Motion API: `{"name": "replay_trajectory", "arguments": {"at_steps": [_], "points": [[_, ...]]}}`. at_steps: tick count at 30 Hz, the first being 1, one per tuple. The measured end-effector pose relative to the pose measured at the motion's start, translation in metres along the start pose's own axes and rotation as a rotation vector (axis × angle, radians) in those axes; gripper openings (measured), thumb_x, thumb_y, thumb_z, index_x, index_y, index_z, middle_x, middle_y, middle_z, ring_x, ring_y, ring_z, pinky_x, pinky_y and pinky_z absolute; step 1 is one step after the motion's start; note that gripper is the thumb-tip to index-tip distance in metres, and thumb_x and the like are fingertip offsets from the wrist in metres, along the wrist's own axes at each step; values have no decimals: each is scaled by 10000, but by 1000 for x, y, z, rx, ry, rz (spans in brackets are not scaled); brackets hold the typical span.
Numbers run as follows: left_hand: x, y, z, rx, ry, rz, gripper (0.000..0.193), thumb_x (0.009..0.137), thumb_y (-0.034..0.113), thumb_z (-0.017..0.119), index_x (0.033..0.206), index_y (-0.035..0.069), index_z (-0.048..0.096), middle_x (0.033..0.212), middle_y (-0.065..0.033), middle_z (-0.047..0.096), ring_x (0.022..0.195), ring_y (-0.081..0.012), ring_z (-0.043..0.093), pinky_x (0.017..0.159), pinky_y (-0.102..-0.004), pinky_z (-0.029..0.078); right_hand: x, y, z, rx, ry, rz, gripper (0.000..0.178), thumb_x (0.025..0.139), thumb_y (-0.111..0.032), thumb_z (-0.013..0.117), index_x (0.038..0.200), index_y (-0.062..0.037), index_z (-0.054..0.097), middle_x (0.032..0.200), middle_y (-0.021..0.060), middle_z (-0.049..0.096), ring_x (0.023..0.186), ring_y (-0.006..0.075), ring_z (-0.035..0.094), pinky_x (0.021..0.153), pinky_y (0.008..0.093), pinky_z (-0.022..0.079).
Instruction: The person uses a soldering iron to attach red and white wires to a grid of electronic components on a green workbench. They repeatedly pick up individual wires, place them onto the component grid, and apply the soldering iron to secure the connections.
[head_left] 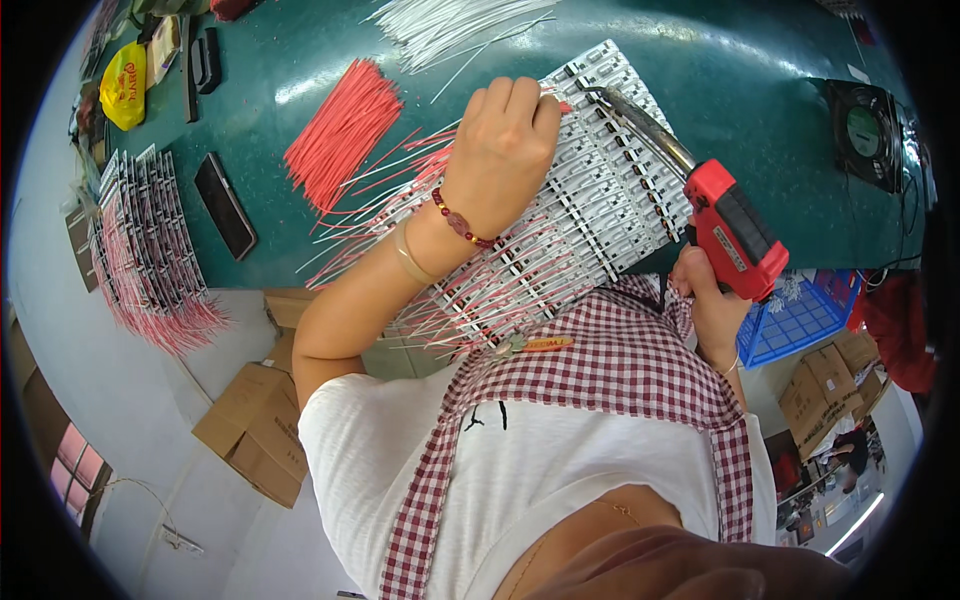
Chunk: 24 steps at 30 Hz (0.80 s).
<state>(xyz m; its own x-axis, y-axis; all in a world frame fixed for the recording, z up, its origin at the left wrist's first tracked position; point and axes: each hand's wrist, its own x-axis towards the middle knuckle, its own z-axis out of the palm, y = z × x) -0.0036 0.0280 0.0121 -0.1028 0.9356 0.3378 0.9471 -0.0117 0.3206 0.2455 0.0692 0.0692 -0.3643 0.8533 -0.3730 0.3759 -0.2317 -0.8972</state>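
Observation:
My left hand (505, 150) is closed above the far part of a white circuit board panel (610, 160), with its fingers pinched. A short bit of red wire shows at the fingertips, and the rest of their grip is hidden. My right hand (708, 300) is wrapped round the grip of a red and black soldering gun (738, 235). The gun's metal nose points far left, and its tip is over the panel close to my left fingers. Rows of small boards fill the panel, and many red and white wires (480, 285) stick out from its left side.
A bundle of red wires (345, 130) and a pile of white wires (440, 25) lie on the green table (270, 255). Toward the left are a phone (225, 205) and a stack of wired panels (150, 230). A black fan (865, 135) and blue basket (800, 320) are at right.

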Motion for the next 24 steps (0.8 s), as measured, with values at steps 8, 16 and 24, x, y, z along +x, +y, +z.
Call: {"name": "replay_trajectory", "arguments": {"at_steps": [8,16,24], "points": [[-1,-4,-3,-10,46,46,226,733,5,586,953,14,637,792,-71,492,732,-229,500,645,-329,413,-2,5,-3,47,-6,-33,306,857,-16,562,1141,85,510,595,49,507,500,98,451,505,237,377],[-9,2,4,-139,51,32,264,710,5,597,965,33,658,778,-68,474,714,-223,492,642,-331,417,-3,14,-5,50,-38,49,260,875,-33,572,1106,73,515,625,46,525,510,91,466,480,223,362],[-8,1,8,-111,62,29,227,703,-7,597,923,17,645,761,-76,463,704,-226,493,636,-332,425,-3,28,-5,-2,6,37,120,850,-106,688,914,-18,639,716,-14,589,593,54,511,517,222,408]]}}
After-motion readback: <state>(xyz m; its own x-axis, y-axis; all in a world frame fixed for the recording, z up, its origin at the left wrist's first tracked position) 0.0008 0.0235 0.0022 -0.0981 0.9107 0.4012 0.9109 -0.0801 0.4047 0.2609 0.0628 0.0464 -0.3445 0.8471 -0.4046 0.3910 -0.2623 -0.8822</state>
